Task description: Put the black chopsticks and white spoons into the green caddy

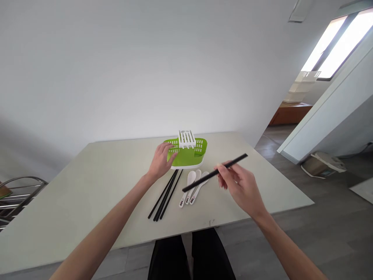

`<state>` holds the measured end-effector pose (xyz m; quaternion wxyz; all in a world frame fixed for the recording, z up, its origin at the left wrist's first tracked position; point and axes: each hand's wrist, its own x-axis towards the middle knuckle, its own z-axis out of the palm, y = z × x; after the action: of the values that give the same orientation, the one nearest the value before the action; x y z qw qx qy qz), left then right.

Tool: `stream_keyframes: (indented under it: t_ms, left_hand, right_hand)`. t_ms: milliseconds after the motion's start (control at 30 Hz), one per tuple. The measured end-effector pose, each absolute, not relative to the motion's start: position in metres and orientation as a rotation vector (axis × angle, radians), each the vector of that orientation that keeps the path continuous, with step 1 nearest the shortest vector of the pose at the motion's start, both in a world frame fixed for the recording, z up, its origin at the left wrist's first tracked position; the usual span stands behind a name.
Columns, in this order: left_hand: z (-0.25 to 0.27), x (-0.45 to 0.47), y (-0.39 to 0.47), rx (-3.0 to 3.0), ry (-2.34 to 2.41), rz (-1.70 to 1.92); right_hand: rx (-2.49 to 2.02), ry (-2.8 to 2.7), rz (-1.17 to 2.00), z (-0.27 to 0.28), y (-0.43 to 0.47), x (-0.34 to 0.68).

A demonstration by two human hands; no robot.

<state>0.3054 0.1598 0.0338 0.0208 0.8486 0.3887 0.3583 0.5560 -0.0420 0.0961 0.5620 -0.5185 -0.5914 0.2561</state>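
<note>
My right hand [240, 184] pinches a black chopstick [204, 179] and holds it slanted above the table, its lower end over three white spoons [192, 186]. My left hand [161, 160] rests against the left side of a green slotted cutlery basket [194, 152] with a white divider insert [186, 138] on top. Several black chopsticks [165, 194] lie side by side on the table just below my left hand, left of the spoons.
The pale table [87, 186] stands against a white wall. A metal rack [14, 196] juts in at the left edge. Right of the table lies grey floor with a white appliance [322, 163] and an open doorway beyond.
</note>
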Motion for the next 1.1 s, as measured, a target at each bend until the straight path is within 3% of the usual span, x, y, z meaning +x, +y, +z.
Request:
stream_keyframes:
  t_ms: [100, 300, 433, 667, 1100]
  left_hand:
    - [0.013, 0.282, 0.15, 2.355, 1.483, 1.35]
    - [-0.051, 0.174, 0.144, 2.215, 1.928, 0.875]
    - [-0.066, 0.12, 0.134, 2.246, 2.095, 0.789]
    - [-0.062, 0.122, 0.12, 2.268, 2.155, 0.704]
    - [-0.062, 0.123, 0.117, 2.303, 2.169, 0.636]
  right_hand:
    - [-1.13, -1.446, 0.502, 0.123, -0.009, 0.551]
    - [-1.113, -1.681, 0.237, 0.166, 0.081, 0.533]
    - [-1.268, -1.891, 0.162, 0.176, 0.148, 0.518]
    - [-1.513, -2.148, 0.198, 0.159, 0.225, 0.495]
    - [-1.687, -2.224, 0.418, 0.126, 0.274, 0.486]
